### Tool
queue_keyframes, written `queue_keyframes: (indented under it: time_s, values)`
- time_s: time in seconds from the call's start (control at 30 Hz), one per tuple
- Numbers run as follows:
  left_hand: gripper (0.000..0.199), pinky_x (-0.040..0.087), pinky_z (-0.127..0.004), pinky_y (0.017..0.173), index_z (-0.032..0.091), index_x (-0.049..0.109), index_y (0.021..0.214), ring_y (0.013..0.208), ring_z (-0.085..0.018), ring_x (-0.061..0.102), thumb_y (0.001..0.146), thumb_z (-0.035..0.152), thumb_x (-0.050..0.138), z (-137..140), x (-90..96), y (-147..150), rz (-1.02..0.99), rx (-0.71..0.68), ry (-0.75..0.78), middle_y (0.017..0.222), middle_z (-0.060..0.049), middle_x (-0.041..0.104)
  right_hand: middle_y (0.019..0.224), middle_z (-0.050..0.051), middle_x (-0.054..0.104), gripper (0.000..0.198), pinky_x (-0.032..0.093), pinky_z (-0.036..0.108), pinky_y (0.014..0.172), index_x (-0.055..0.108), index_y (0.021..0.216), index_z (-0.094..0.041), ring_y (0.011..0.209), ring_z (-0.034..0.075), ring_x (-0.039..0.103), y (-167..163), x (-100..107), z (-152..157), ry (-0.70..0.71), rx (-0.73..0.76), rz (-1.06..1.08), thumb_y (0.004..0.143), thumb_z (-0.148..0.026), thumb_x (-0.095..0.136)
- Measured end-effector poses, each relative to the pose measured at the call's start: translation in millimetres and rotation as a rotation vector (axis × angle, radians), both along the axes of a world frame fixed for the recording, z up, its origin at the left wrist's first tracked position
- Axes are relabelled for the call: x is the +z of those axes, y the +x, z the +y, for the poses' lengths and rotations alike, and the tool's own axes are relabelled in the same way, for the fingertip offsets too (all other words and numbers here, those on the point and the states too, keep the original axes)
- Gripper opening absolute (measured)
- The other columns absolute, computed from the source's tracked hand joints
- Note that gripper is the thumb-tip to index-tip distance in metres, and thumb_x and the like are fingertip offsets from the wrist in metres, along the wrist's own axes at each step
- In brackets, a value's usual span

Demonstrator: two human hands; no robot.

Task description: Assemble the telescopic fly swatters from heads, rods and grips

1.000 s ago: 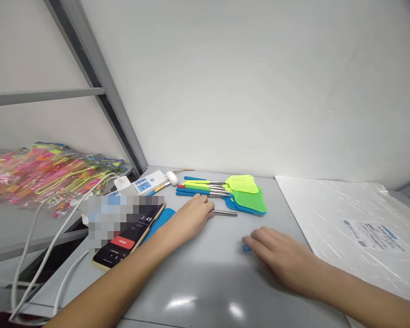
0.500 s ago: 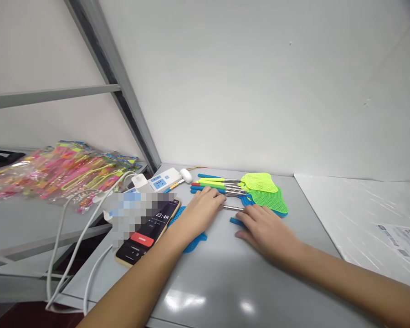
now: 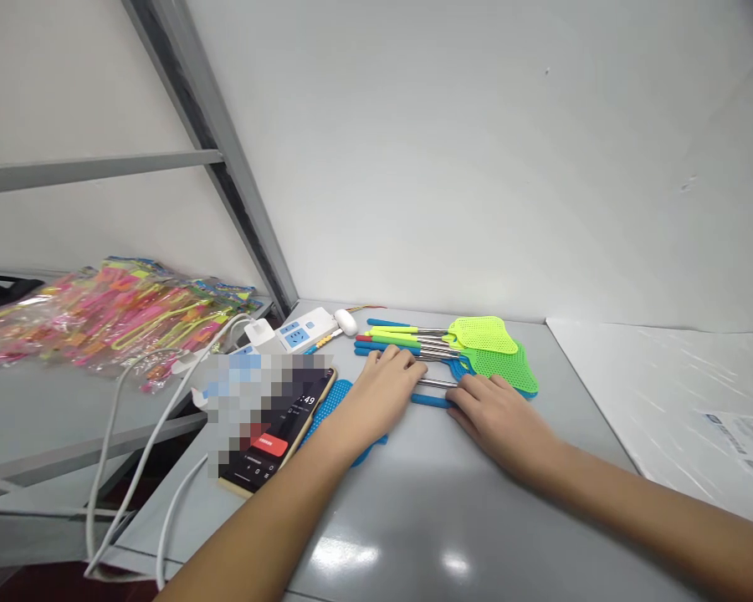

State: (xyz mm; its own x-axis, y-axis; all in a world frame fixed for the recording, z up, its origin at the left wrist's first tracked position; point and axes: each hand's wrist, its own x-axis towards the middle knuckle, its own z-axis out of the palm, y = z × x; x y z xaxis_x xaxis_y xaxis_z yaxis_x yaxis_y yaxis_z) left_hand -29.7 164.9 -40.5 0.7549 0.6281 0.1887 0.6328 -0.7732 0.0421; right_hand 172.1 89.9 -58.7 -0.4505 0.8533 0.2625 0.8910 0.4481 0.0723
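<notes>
My left hand is closed over the thin metal shaft of a fly swatter, its fingertips pressed down near the table. My right hand has its fingers curled at the other end of that shaft and touches a blue handle lying just in front. Partly hidden under my left wrist are blue mesh swatter heads. Behind both hands lies a row of fly swatters, with a yellow head on top of a green head and blue, yellow and red-green handles pointing left.
A phone lies left of my forearm, by a white power strip with cables and a white earbud case. Bagged colourful items pile up at far left. A white wrapped panel lies at right, below the wall.
My right hand has moved slightly, and more of the blue handle shows between the hands. The view has shifted a little; my left hand stays on the shaft.
</notes>
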Motion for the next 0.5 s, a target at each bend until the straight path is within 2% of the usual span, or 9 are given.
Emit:
queue_keyframes:
  time_s: [0.23, 0.33, 0.5]
  values:
    - [0.022, 0.039, -0.037, 0.081, 0.023, 0.058, 0.106, 0.100, -0.025, 0.047, 0.096, 0.018, 0.038, -8.2, 6.0, 0.5, -0.020, -0.029, -0.037, 0.104, -0.007, 0.055, 0.083, 0.005, 0.058, 0.018, 0.031, 0.034, 0.070, 0.059, 0.092, -0.017, 0.073, 0.021, 0.049, -8.5, -3.7, 11.4, 0.117, 0.025, -0.041, 0.099, -0.025, 0.044]
    - [0.023, 0.040, -0.038, 0.085, 0.024, 0.057, 0.113, 0.104, -0.025, 0.047, 0.095, 0.022, 0.043, -12.1, 9.2, 0.5, -0.048, -0.058, -0.071, 0.109, -0.007, 0.054, 0.081, 0.005, 0.058, 0.025, 0.032, 0.033, 0.070, 0.057, 0.085, -0.018, 0.073, 0.020, 0.050, -2.1, 3.8, 12.1, 0.133, -0.002, -0.008, 0.100, -0.031, 0.043]
    - [0.024, 0.039, -0.041, 0.090, 0.024, 0.056, 0.116, 0.106, -0.026, 0.046, 0.096, 0.032, 0.047, -13.1, 10.5, 1.4, -0.068, -0.065, -0.089, 0.110, -0.007, 0.054, 0.085, 0.007, 0.060, 0.027, 0.033, 0.034, 0.071, 0.061, 0.091, -0.017, 0.078, 0.021, 0.055, 14.1, 24.0, 32.6, 0.072, -0.106, -0.004, 0.101, -0.025, 0.037]
